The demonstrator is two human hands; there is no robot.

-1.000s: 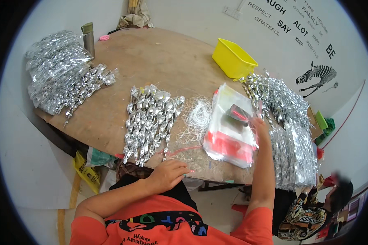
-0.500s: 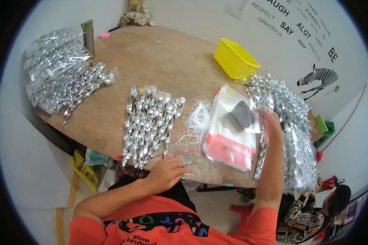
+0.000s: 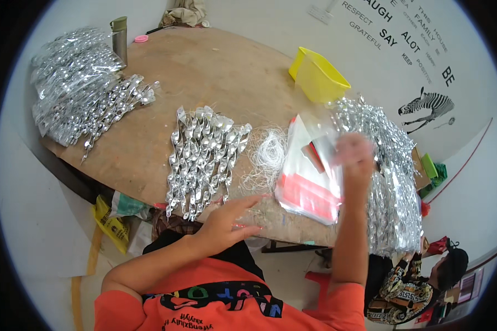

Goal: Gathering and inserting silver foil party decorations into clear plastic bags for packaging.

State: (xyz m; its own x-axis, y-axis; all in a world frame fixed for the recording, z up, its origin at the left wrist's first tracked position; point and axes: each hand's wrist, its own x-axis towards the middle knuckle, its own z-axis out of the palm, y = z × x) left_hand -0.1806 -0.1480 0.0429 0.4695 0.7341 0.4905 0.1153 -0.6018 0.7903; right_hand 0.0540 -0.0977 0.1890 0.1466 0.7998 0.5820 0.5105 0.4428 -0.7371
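My left hand (image 3: pixel 226 225) is over the table's front edge, thumb and fingers spread apart, with nothing visible in it. My right hand (image 3: pixel 354 150), smeared by motion, is above the right side of a stack of clear plastic bags (image 3: pixel 309 193) with red-pink bands. A blurred see-through bag (image 3: pixel 321 124) stretches from its closed fingers toward the yellow basket. A small dark card (image 3: pixel 315 157) shows partly on the stack. Left of the bags lies a tangle of white string (image 3: pixel 269 157). Beside that, twisted silver strips (image 3: pixel 201 160) lie in rows.
A large heap of silver strips (image 3: pixel 392 182) covers the table's right side. Bagged silver strips (image 3: pixel 74 83) are piled at the left beside a bottle (image 3: pixel 120 47). The yellow basket (image 3: pixel 320 77) is at the back right. Another person (image 3: pixel 408 287) is at the lower right.
My right hand has moved slightly left and up, drawing a clear bag with it. The left hand's fingers have spread apart. The card on the stack looks different now.
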